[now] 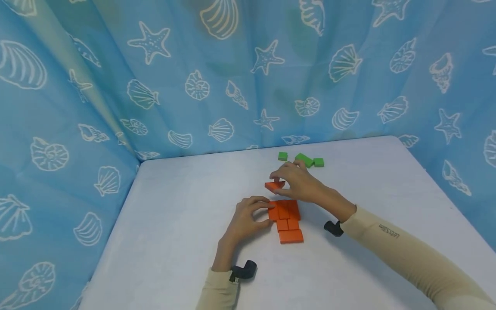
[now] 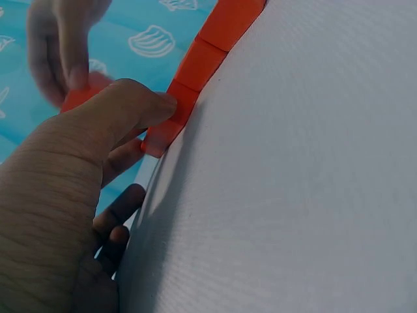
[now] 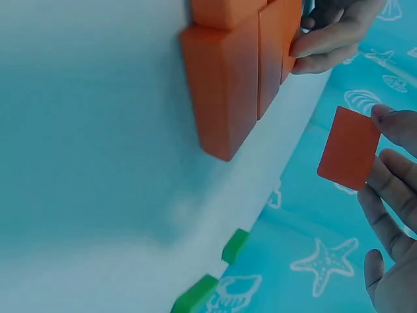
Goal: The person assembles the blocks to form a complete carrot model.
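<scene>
On the white table lies a flat, close-packed group of orange blocks [image 1: 291, 236]. My left hand [image 1: 245, 218] rests at its left side, thumb and a finger pinching the end orange block [image 1: 273, 212] of the top row. In the left wrist view that thumb [image 2: 153, 107] presses against the block's near face. Just beyond the group, my right hand [image 1: 297, 184] holds another orange block [image 1: 274, 186] between thumb and fingers, raised off the table. That block [image 3: 350, 149] shows a rectangular face in the right wrist view; from the head it looks wedge-shaped.
Several green blocks, among them a small square one [image 1: 283, 156], a longer one [image 1: 304, 160] and another square one [image 1: 319, 162], lie near the table's back edge, behind my right hand. A blue curtain [image 1: 232, 56] with white shells and starfish hangs behind and beside the white table [image 1: 174, 215].
</scene>
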### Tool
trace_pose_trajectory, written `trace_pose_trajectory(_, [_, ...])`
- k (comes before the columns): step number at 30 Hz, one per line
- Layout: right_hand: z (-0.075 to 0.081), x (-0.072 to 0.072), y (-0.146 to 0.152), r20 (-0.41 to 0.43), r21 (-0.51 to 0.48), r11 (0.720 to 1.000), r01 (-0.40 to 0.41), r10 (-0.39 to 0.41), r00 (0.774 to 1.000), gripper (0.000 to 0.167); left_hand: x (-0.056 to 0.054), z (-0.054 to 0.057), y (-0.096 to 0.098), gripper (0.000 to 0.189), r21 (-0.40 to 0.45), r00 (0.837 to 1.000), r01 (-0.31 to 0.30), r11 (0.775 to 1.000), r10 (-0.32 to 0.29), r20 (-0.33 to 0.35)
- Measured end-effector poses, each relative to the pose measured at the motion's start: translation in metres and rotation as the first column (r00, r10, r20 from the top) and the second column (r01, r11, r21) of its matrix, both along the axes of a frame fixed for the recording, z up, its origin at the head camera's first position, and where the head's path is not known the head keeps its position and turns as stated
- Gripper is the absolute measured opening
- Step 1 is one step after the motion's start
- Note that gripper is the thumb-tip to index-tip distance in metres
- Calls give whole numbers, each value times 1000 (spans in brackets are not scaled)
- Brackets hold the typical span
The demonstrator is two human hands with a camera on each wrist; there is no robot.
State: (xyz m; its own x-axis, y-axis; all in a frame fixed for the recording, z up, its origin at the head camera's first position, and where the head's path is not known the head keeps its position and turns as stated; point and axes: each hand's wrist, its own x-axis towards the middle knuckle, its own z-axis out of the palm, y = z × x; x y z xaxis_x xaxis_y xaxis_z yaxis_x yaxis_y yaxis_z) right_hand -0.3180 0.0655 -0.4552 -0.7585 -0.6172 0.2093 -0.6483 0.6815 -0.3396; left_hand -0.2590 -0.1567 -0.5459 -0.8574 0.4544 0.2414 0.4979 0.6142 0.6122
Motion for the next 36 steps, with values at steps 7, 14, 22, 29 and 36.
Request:
trace_pose_trajectory(7, [4,29,18,-9,1,1000,10,-10,1000,35,0,-1,-2,37,14,1000,4,1000,-4,27])
trace_pose_trajectory(14, [0,59,32,-72,5,1000,-31,31,997,37,0,-1,-3,38,9,1000,-8,1000,8,16])
trace_pose_trajectory(22, [-5,93,38,-98,5,999,-36,36,995,39,-2,-3,-3,37,12,1000,-1,1000,1,2])
trace_pose_trajectory(29, [-15,114,39,-124,-20,995,-94,91,988,37,-3,-4,0,37,27,1000,16,1000,-15,-25])
trace_pose_trajectory(36, [-20,127,39,-90,-14,995,-104,102,991,37,-4,-7,1,37,26,999,18,1000,-17,-36])
